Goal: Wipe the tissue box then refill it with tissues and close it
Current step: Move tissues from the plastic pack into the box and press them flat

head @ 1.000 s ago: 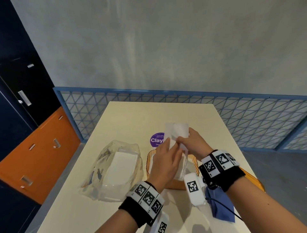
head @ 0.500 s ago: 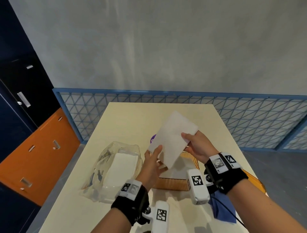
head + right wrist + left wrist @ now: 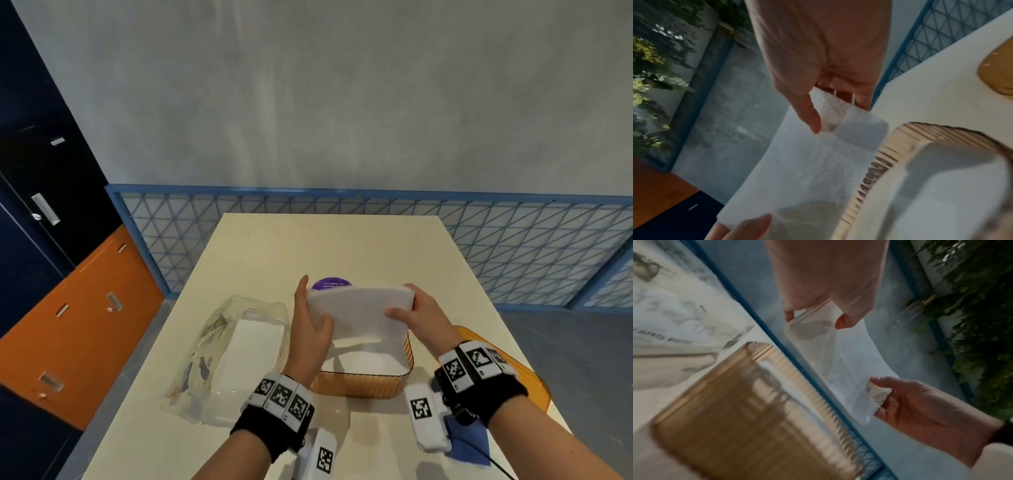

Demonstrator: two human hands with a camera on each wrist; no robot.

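Holding a tissue stretched over the box near the table's near edge, left hand and right hand pinch its ends; left wrist: thumb and fingers pinch one corner; right wrist: thumb presses the other

1. the tissue is thin white paper with fine embossed texture.
2. the tissue box is ribbed, amber translucent plastic.
3. the bag is clear glossy plastic.
4. the table is smooth and matt.
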